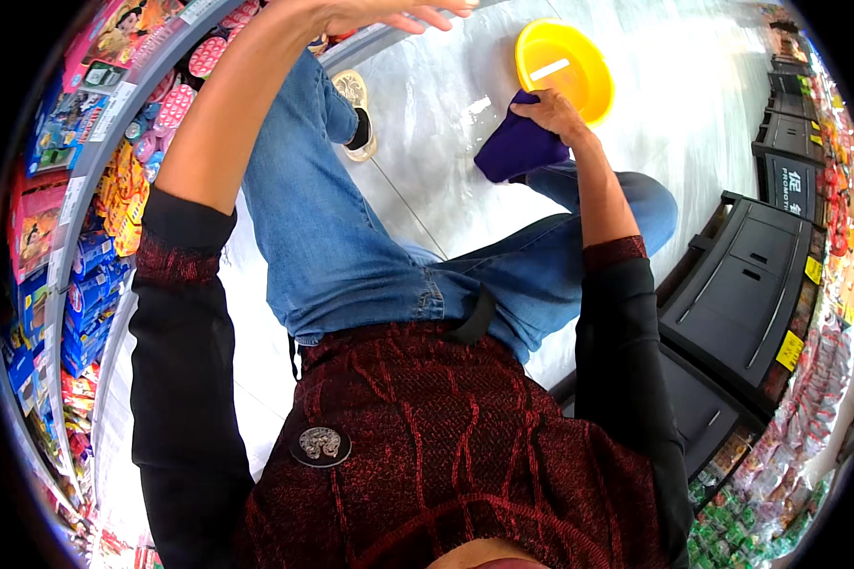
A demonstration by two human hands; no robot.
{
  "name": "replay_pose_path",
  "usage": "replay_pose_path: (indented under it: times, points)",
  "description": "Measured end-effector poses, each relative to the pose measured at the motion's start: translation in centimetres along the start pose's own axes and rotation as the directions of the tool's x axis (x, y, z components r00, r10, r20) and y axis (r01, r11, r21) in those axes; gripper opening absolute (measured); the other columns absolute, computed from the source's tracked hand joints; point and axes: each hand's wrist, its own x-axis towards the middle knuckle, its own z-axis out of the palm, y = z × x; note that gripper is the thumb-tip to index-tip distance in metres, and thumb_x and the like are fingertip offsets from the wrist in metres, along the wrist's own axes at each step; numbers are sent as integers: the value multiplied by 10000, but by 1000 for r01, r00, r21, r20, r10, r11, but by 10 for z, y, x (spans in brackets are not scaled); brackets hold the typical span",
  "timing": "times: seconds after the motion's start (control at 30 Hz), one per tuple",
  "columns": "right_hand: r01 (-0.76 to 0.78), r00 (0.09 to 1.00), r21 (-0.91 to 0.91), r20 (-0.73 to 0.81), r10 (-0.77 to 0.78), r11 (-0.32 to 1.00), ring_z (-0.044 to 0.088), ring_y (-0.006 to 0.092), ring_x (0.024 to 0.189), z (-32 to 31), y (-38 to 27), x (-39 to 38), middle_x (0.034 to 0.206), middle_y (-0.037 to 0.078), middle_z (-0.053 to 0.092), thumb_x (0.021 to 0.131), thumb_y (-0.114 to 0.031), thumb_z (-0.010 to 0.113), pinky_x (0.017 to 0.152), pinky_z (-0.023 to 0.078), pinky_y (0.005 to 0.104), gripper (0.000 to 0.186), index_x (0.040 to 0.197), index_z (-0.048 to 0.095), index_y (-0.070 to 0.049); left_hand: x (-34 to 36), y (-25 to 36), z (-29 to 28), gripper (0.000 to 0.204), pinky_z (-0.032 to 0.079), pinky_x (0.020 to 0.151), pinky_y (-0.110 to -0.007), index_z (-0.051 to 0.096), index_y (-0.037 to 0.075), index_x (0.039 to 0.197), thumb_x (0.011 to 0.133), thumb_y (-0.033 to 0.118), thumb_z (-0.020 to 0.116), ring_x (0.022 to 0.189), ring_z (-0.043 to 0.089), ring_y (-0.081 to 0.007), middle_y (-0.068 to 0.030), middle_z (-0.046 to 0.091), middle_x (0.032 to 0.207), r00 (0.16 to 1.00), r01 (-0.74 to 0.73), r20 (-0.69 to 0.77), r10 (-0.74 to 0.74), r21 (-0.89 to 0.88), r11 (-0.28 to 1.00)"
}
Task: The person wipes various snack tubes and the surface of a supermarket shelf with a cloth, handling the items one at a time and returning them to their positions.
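My right hand (555, 113) grips the upper edge of a purple cloth (520, 144), which hangs down beside my bent right knee. Just beyond that hand a yellow plastic basin (593, 71) stands on the floor, with a white strip visible inside it. The cloth's top reaches the basin's near rim in the picture; I cannot tell whether they touch. My left hand (389, 13) is at the top edge, partly cut off, its fingers stretched out with nothing seen in them. It is nearest to the shelf's lower edge at the upper left.
Store shelves (78, 204) with colourful packages curve along my left. On the right stand black display bins (735, 284) with yellow tags and bagged goods behind them. The pale tiled floor (417, 114) looks shiny, with bright patches near the cloth. My left shoe (353, 90) is near the shelf.
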Motion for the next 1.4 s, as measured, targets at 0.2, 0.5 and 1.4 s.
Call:
replay_pose_path:
  times: [0.2, 0.5, 1.4]
  points:
    - [111, 944, -143, -293, -149, 984, 671, 302, 879, -4, 14, 21, 973, 174, 692, 789, -353, 691, 819, 527, 366, 440, 1088, 680, -31, 74, -7, -2, 409, 490, 752, -371, 616, -69, 1007, 883, 308, 519, 834, 617, -259, -220, 651, 904, 965, -253, 120, 233, 658, 709]
    - [162, 864, 158, 454, -218, 974, 599, 337, 1058, 97, 32, 37, 1121, 196, 637, 768, -337, 713, 911, 469, 389, 525, 1169, 601, -16, 147, -44, 31, 332, 516, 715, -458, 669, -63, 890, 831, 249, 574, 794, 653, -403, -245, 667, 842, 994, -59, 109, -25, 699, 713]
    - [423, 903, -157, 149, -402, 892, 224, 331, 1396, 246, 70, 147, 1531, 46, 228, 755, -187, 717, 1053, 289, 549, 808, 1445, 301, -255, 116, 15, 119, 95, 270, 539, -323, 588, 124, 624, 688, 194, 593, 526, 442, -141, 25, 509, 566, 717, -679, 162, 678, 383, 626]
